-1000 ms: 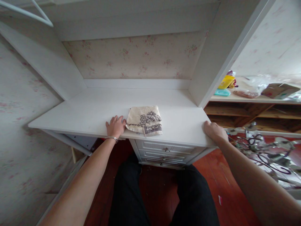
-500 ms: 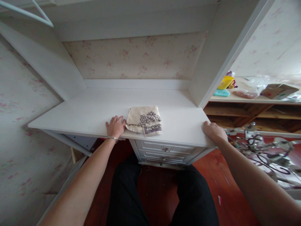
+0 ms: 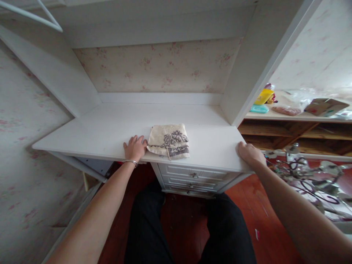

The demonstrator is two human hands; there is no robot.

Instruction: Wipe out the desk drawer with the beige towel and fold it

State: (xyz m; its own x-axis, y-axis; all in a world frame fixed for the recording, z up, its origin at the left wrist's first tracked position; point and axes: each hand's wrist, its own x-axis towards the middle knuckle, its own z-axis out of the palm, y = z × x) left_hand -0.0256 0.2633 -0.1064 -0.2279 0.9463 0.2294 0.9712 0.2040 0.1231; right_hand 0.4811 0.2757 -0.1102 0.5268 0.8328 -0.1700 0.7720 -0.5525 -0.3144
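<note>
A folded cream towel [image 3: 169, 140] with a dark floral pattern lies near the front edge of a white desk [image 3: 110, 128]. My left hand [image 3: 134, 147] rests flat on the desktop with fingers spread, its fingertips touching the towel's left edge; a thin bracelet circles the wrist. My right hand [image 3: 249, 153] grips the desk's front right corner, fingers curled over the edge.
Small white drawers [image 3: 194, 178] sit under the desk. White side panels and an upper shelf box in the desk. At right, a wooden shelf [image 3: 291, 116] carries a yellow pack, a cardboard box and plastic bags. A metal chandelier [image 3: 308, 172] lies on the red floor.
</note>
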